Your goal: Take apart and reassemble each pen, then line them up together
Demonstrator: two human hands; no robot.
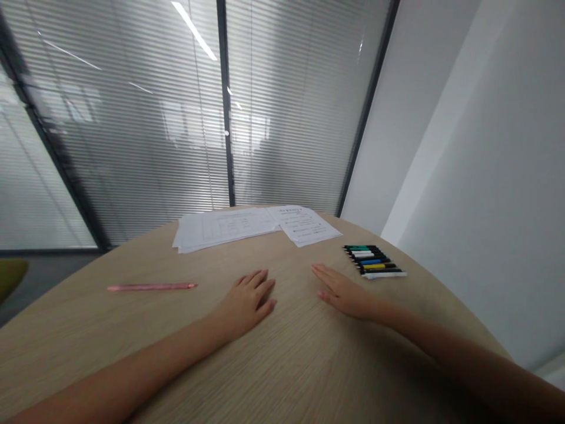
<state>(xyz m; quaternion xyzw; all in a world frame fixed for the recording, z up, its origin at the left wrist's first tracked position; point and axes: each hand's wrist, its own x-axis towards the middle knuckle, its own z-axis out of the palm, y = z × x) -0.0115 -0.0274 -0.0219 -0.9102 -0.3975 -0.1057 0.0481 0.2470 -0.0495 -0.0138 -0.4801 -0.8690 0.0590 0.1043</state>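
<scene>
My left hand (247,303) lies palm down on the wooden table (282,377), fingers slightly spread and holding nothing. To its left a pink pen (152,287) lies lengthwise, apart from the hand. My right hand (342,291) is at the table with its fingers stretched out toward the left, thumb apart, nothing in it. Beyond it on the right, several pens (373,259) with black, green, white, blue and yellow parts lie side by side in a slanted row. The right hand is close to this row without touching it.
Printed paper sheets (229,227) lie overlapping near the far edge, with another printed sheet (306,227) beside them. Behind the rounded table edge stands a glass partition with blinds (176,118). A white wall (485,176) rises on the right. A yellow-green seat (11,277) shows at far left.
</scene>
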